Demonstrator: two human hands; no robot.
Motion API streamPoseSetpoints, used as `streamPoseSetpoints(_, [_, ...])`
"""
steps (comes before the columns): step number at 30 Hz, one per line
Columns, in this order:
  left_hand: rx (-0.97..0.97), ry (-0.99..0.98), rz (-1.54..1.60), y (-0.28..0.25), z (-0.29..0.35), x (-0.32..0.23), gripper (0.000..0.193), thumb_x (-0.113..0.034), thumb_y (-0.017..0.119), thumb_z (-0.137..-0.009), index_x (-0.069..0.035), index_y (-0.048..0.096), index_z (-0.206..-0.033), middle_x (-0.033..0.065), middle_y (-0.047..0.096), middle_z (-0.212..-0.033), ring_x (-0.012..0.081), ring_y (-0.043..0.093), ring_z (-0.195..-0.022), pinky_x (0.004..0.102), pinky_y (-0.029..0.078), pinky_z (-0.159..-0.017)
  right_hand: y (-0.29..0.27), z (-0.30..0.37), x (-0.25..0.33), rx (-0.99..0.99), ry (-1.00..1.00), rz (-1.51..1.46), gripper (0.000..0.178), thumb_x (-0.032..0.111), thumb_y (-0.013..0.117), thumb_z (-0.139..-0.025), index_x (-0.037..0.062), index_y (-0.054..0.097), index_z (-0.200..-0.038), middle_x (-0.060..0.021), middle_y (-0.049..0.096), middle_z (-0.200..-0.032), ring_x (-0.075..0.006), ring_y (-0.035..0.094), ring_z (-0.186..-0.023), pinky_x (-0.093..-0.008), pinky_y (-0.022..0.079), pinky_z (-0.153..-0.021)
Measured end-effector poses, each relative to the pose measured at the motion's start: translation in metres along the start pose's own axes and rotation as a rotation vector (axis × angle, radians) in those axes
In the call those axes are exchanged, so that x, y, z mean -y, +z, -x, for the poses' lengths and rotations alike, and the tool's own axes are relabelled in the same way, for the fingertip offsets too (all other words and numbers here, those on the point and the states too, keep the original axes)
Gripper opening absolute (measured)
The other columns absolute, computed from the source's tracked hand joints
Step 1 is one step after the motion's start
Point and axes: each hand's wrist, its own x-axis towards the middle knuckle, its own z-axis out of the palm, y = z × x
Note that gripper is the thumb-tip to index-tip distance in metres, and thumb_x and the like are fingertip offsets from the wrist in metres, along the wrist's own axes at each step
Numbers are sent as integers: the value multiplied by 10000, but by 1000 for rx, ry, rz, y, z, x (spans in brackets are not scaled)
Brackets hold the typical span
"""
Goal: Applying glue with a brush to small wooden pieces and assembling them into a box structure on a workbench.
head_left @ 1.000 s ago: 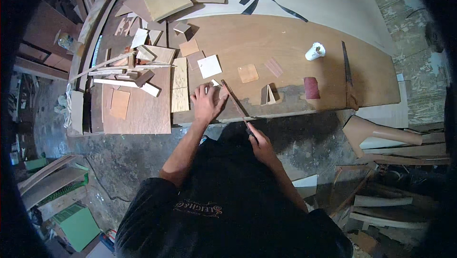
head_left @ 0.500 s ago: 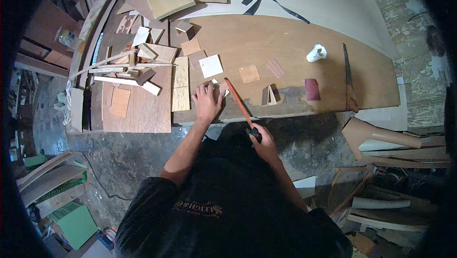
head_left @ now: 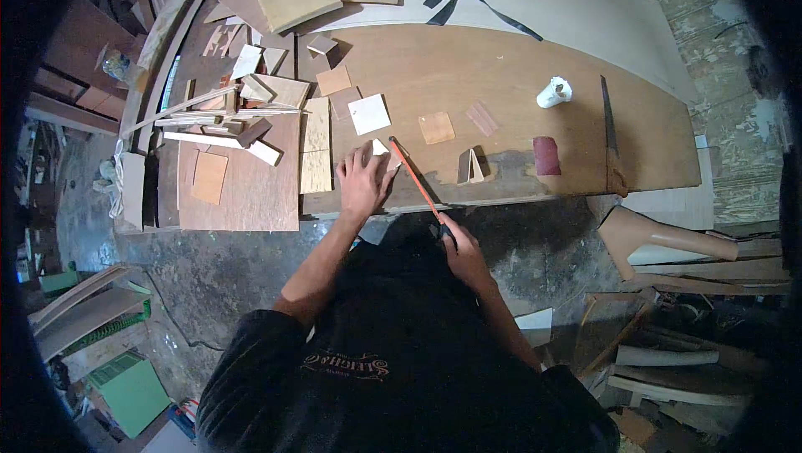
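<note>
In my right hand (head_left: 462, 248) is the black handle of a slim hacksaw with an orange frame (head_left: 415, 175). The saw slants up and left over the bench's near edge, its tip beside my left fingers. My left hand (head_left: 361, 181) bears down at that edge with bent fingers, gripping a small pale wood block (head_left: 390, 162) that they partly cover. A small white piece (head_left: 379, 147) shows by the fingertips. Whether the blade touches the block is hard to make out. Just beyond lies a square white tile-like piece (head_left: 369, 114).
The bench (head_left: 518, 60) carries thin wood squares, a folded wood piece (head_left: 471, 165), a dark red sanding pad (head_left: 546, 156), a white cup (head_left: 554, 93) and a long handsaw (head_left: 611, 131). Wood offcuts (head_left: 242, 119) pile up at left. Boards (head_left: 685, 277) lean at right.
The saw has shifted slightly up and left, its tip nearer my left hand, and its frame looks turned. My left hand stays over the block with little movement.
</note>
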Motion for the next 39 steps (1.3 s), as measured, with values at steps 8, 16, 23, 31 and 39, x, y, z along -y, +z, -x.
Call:
streamPoseSetpoints(8, [55, 17, 62, -12, 2, 6, 355, -374, 666, -880, -143, 697, -1147, 124, 511, -1392, 333, 449, -1285, 532, 320, -1058, -4, 11, 11, 142, 72, 160, 531, 128, 450, -991, 167, 382, -1516, -272, 571, -1149, -478, 573, -1030, -513, 480, -918])
streamPoseSetpoints(16, [23, -38, 47, -6, 2, 2, 293, -356, 644, -911, -123, 706, -1078, 117, 543, -1347, 321, 485, -1239, 514, 326, -1056, 12, 10, 4, 277, 214, 81, 594, 74, 445, -979, 136, 307, -1554, -250, 621, -1015, -450, 606, -936, -467, 493, -853])
streamPoseSetpoints(23, [-67, 22, 84, -6, -1, 2, 240, -315, 660, -903, -104, 686, -1012, 121, 555, -1315, 309, 522, -1162, 472, 354, -1040, 15, -5, 0, 130, 7, 121, 600, 81, 426, -982, 138, 286, -1563, -166, 590, -830, -312, 604, -738, -413, 506, -740])
streamPoseSetpoints(31, [-73, 20, 96, -3, 0, 6, 236, -308, 658, -901, -114, 689, -1033, 128, 563, -1295, 316, 519, -1161, 473, 351, -1041, 3, -3, 9, 388, 603, -884, 588, 160, 446, -1022, 208, 268, -1580, -18, 545, -756, -99, 440, -539, -250, 403, -515])
streamPoseSetpoints(39, [-55, 11, 105, -2, 1, 4, 240, -323, 659, -906, -124, 694, -1036, 121, 571, -1302, 316, 525, -1173, 476, 347, -1057, 18, 2, -3, 268, 404, -563, 586, 127, 429, -1018, 177, 264, -1578, -62, 576, -867, -168, 515, -655, -321, 479, -640])
